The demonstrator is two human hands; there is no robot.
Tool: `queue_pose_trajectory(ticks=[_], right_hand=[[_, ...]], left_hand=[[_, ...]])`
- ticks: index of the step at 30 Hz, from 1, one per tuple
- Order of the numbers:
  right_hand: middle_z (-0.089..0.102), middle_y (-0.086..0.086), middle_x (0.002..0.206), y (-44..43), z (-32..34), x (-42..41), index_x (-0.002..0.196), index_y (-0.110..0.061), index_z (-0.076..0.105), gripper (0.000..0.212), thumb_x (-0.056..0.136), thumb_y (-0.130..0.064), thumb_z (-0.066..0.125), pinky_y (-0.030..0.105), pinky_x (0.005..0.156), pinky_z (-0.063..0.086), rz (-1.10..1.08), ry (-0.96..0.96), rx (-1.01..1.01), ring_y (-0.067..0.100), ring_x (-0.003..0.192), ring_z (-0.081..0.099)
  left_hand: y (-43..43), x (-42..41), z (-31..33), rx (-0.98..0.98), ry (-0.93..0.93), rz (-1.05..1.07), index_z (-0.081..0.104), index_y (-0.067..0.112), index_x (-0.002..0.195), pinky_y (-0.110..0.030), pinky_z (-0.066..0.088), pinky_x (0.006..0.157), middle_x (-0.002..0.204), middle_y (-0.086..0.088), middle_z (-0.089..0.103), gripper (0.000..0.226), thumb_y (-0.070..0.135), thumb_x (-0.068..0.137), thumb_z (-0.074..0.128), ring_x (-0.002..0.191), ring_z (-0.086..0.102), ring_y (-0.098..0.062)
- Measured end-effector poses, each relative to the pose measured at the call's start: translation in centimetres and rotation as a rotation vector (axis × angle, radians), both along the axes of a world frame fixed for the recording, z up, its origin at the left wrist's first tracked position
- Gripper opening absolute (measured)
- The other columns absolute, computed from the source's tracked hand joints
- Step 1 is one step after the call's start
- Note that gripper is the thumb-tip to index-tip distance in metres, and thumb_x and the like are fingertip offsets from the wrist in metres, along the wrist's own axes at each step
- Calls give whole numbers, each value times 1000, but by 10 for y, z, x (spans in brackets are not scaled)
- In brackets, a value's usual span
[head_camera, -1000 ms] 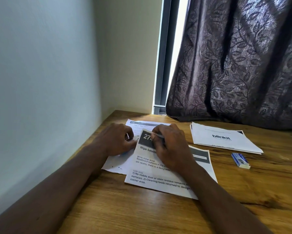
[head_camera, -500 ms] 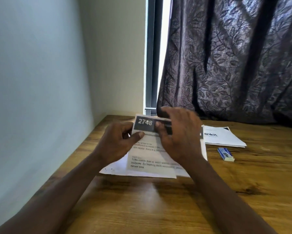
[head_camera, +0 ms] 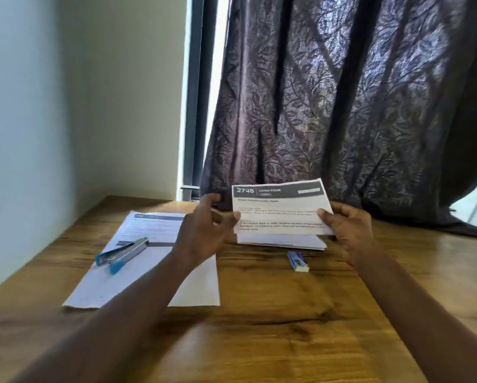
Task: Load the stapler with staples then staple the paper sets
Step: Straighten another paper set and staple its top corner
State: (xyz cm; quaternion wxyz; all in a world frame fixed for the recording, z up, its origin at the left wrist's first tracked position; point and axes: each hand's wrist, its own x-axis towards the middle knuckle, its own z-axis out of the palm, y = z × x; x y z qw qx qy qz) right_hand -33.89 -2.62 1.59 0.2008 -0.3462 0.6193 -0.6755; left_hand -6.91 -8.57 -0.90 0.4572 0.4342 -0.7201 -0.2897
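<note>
Paper set (head_camera: 280,210) held above counter (head_camera: 259,327) by right hand (head_camera: 350,230), pinched at edge; left hand (head_camera: 204,233) spread, fingertip touching sheet. Stapler (head_camera: 122,254) parked on left sheets (head_camera: 149,272). Risk: one-sided pinch, sheets fanned out of alignment.

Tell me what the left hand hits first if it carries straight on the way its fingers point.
The left hand points right and away, so it likely meets the left edge of the held paper set first. Its thumb seems already there; depth is unclear.
</note>
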Motion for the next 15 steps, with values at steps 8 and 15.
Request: queue_pose_trajectory(ticks=[8,15], right_hand=[[78,11,100,-51,-19,-35,96,-11,79,16,81,-18,82,34,82,54,-243,280,303,26,88,69],[78,8,99,-53,-43,-32,98,-15,79,22,87,-32,70,30,73,49,-259,688,525,23,86,66]], left_hand=[[-4,-2,-31,-89,-750,47,49,38,137,-59,19,121,140,5,56,50,63,93,52,136,46,-22],[0,0,-31,-123,-754,31,55,37,130,-58,19,121,140,5,53,43,62,96,48,137,43,-21]])
